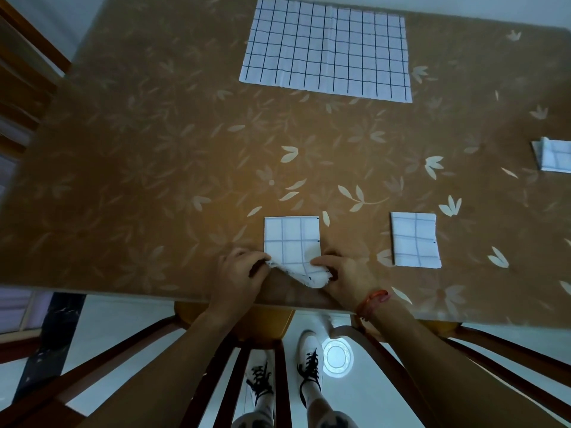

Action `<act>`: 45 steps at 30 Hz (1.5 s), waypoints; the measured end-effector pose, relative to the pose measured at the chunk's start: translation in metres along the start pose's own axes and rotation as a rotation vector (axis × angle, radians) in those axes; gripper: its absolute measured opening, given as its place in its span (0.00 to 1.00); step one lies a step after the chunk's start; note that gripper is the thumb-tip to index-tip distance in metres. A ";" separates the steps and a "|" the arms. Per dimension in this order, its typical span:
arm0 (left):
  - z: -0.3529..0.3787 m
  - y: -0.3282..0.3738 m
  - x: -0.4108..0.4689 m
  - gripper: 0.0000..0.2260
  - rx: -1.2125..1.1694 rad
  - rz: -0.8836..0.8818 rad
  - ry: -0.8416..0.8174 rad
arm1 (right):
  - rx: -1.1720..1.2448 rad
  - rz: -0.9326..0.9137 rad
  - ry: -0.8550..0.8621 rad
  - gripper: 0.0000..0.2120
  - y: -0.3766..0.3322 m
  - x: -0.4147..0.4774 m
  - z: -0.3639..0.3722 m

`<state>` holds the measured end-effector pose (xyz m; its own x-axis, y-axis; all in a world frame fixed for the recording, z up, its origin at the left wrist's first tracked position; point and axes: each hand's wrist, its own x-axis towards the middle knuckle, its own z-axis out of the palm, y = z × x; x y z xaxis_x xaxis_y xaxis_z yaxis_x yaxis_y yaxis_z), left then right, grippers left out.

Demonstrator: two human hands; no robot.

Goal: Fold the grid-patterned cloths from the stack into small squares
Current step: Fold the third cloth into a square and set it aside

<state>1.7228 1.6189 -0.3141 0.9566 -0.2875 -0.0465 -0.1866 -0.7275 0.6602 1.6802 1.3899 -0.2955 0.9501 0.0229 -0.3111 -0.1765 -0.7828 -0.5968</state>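
Nearest the viewer, two feet in white shoes [310,356] with dark laces were seen on a pale floor, between the dark wooden rails of chairs [279,375] pushed under the table edge. At the near edge of the brown leaf-patterned table [129,168], a partly folded grid-patterned cloth [292,239] was held by both hands. The left hand [239,274] was closed in a pinch on the cloth's near left corner, fingers curled around the raised hem. The right hand [346,273], a red cord bracelet [372,299] at its wrist, was closed likewise on the near right portion, where the fabric was bunched and lifted off the surface; the far part of the cloth was lying flat. Just to the right, apart from the hands, one finished folded square [415,239] was laid flat. Farther right, at the frame edge, another folded cloth [554,156] was partly visible. At the far side of the table, well apart from the rest, the stack of unfolded cloths [327,49] was spread flat, its dark grid lines clear; the number of layers could not be told.
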 end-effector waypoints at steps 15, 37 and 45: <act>0.006 -0.002 0.024 0.10 -0.109 -0.173 -0.004 | 0.184 0.325 0.131 0.05 -0.012 0.035 -0.010; 0.004 -0.010 0.039 0.21 0.498 0.299 -0.191 | -0.085 0.335 0.214 0.16 -0.024 0.049 -0.012; 0.004 -0.016 0.037 0.22 0.507 0.299 -0.208 | -0.423 -0.357 0.219 0.24 -0.042 0.061 0.047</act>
<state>1.7604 1.6174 -0.3291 0.7929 -0.6022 -0.0934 -0.5710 -0.7877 0.2315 1.7338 1.4530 -0.3240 0.9708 0.2363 0.0412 0.2384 -0.9311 -0.2762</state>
